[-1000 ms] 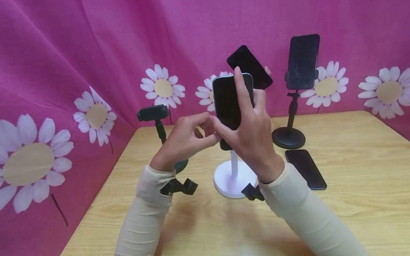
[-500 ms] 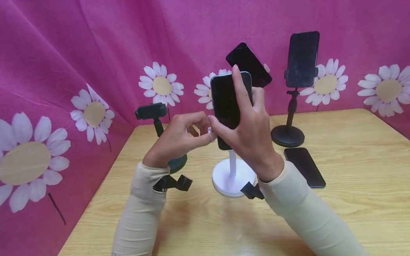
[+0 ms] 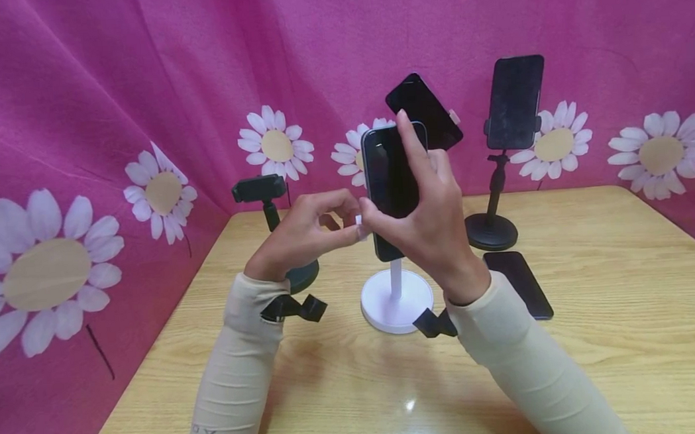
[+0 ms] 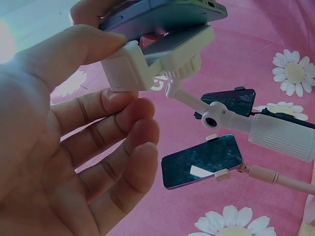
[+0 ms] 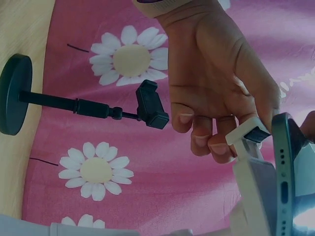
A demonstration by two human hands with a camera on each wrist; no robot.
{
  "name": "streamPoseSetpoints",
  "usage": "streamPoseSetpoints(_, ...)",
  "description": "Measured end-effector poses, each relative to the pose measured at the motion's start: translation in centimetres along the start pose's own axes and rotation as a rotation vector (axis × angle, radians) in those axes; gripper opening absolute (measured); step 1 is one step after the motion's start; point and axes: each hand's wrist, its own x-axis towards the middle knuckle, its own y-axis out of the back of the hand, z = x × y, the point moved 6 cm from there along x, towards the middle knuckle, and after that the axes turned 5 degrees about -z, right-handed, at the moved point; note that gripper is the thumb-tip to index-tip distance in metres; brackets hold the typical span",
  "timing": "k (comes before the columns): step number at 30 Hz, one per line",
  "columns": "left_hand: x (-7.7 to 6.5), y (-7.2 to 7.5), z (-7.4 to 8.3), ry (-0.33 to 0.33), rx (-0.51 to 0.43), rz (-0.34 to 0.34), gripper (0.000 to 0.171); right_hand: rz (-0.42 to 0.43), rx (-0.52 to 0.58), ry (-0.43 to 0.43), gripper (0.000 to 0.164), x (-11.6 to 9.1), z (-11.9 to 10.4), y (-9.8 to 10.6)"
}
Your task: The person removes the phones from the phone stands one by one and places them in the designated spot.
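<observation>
In the head view my right hand (image 3: 437,218) grips a dark-screened smartphone (image 3: 388,168), the index finger lying straight up along its face and the thumb at its left edge. Behind the phone stands a white phone stand (image 3: 377,311) with a round base. My left hand (image 3: 303,229) pinches the end of the stand's white clamp (image 4: 129,69) between thumb and index finger; its other fingers are bent. The left wrist view shows the phone lying close against the clamp's pad, with a gap between phone and the pinched clamp end. The right wrist view shows the clamp end apart from the phone's edge.
A dark green phone stand (image 3: 262,190) with an unfilled clamp is behind my left hand. At the back right a black stand (image 3: 488,233) bears a phone (image 3: 516,104). Another phone (image 3: 424,109) is tilted in a pink clamp. One more phone (image 3: 521,286) lies on the table.
The phone has shifted slightly down and tilted a little, the right hand moving with it. The white clamp end now shows at the left fingertips, where it was hidden a second ago.
</observation>
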Motion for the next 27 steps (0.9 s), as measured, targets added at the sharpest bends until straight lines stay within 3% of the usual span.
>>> streamPoseSetpoints(12, 0.1, -0.1, 0.4, 0.001, 0.056, 0.009, 0.015, -0.005, 0.043, 0.009, 0.093, 0.0, -0.4, 0.1)
streamPoseSetpoints(20, -0.1, -0.1, 1.6, -0.001, 0.142, 0.062, 0.018, 0.007, 0.031, 0.030, 0.092, -0.3, -1.0, 0.1)
streamPoseSetpoints(27, -0.2, -0.2, 1.9, 0.015, 0.161, 0.073, 0.017, 0.016, -0.009, 0.047, 0.091, -0.6, -1.2, -0.1)
